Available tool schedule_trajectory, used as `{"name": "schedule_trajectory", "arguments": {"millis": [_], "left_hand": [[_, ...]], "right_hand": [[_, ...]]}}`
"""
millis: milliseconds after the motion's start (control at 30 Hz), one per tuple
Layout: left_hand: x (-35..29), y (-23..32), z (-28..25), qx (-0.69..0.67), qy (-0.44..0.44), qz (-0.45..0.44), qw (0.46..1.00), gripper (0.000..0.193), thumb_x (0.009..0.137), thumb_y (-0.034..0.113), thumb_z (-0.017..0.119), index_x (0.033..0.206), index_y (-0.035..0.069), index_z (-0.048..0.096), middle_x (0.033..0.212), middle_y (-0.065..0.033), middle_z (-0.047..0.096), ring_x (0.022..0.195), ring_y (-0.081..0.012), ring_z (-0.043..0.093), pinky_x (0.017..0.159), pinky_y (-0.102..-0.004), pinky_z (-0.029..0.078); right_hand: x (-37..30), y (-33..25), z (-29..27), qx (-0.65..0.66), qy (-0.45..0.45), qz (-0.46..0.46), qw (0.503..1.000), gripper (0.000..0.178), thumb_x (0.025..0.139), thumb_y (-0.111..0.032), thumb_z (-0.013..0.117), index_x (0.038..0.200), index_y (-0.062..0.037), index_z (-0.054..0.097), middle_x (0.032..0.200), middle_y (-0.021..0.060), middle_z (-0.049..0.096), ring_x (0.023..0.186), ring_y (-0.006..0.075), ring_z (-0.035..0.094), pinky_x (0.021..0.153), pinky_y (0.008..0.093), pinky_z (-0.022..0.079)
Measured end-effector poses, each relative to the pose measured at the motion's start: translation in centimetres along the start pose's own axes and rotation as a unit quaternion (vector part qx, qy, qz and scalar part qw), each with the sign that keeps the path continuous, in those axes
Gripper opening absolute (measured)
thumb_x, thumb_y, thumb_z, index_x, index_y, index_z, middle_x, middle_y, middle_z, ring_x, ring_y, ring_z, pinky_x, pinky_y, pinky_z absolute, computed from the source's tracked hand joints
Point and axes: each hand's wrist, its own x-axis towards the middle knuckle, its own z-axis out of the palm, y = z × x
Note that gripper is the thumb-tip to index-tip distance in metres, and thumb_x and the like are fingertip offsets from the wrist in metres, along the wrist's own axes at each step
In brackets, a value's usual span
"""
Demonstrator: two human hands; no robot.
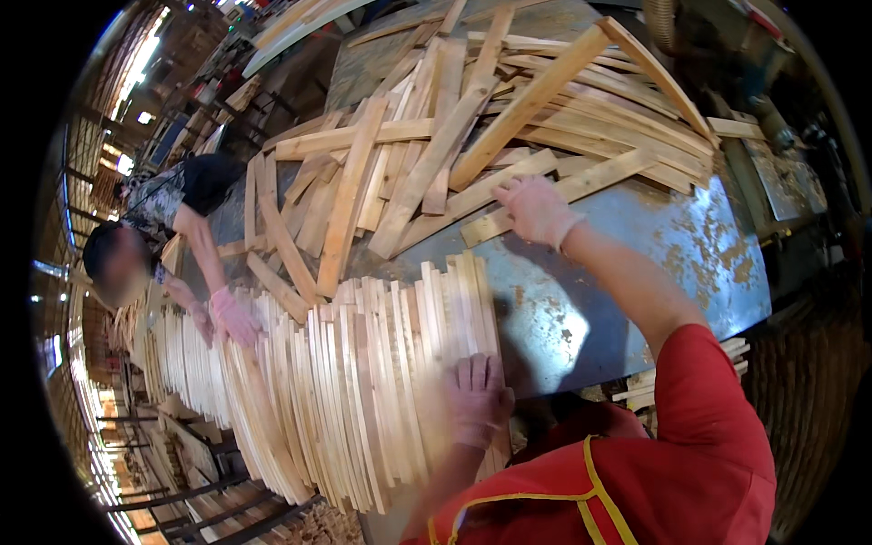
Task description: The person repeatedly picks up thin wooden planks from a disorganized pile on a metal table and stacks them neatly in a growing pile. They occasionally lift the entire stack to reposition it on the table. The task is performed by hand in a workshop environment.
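Note:
Both my hands wear pinkish gloves. My right hand is out over the metal table, its fingers bent round a wooden slat that lies slantwise at the near edge of a loose pile. Closer to my body, my left hand rests over the right end of a long row of slats, standing on edge side by side. Its fingers lie along the tops of the slats, and part of the hand is smeared by motion. Beside the row, another slat lies next to my right hand.
A heap of loose wooden slats covers the far part of the metal table. At left, a co-worker in pink gloves has both hands on the row. Wood shavings lie below, and machinery stands at far right.

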Motion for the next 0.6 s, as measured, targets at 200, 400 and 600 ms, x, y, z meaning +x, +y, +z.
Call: {"name": "schedule_trajectory", "arguments": {"millis": [200, 400, 600], "left_hand": [[-0.1, -0.3, -0.9, -0.057, 0.005, -0.023, 0.998, 0.066, 0.069, 0.024, 0.078, 0.132, 0.008, 0.063, 0.131, -0.0129, 0.059, 0.121, -0.0376, 0.055, 0.105, -0.0578, 0.042], [-0.7, -0.5, -1.5, -0.067, -0.013, -0.049, 0.996, 0.066, 0.071, 0.026, 0.079, 0.132, 0.007, 0.062, 0.13, -0.013, 0.058, 0.122, -0.0368, 0.053, 0.109, -0.0578, 0.041], [-1.5, -0.8, -2.2, -0.055, -0.01, -0.045, 0.997, 0.056, 0.078, 0.029, 0.076, 0.127, 0.007, 0.062, 0.129, -0.0127, 0.057, 0.126, -0.0345, 0.052, 0.111, -0.0549, 0.039]], "right_hand": [[0.8, 5.3, 2.4, -0.09, -0.222, 0.056, 0.969, 0.056, 0.088, -0.02, 0.071, 0.142, -0.0112, 0.062, 0.113, 0.0185, 0.078, 0.11, 0.0365, 0.074, 0.095, 0.049, 0.056], [-5.6, -0.1, -1.2, 0.161, -0.294, 0.161, 0.928, 0.059, 0.096, -0.034, 0.066, 0.147, -0.0057, 0.057, 0.115, 0.0273, 0.075, 0.111, 0.0438, 0.072, 0.098, 0.051, 0.055], [-11.8, -4.3, 6.0, 0.127, -0.259, 0.27, 0.918, 0.065, 0.101, -0.056, 0.059, 0.139, -0.0035, 0.064, 0.118, 0.0293, 0.074, 0.114, 0.048, 0.069, 0.099, 0.0534, 0.054]]}}
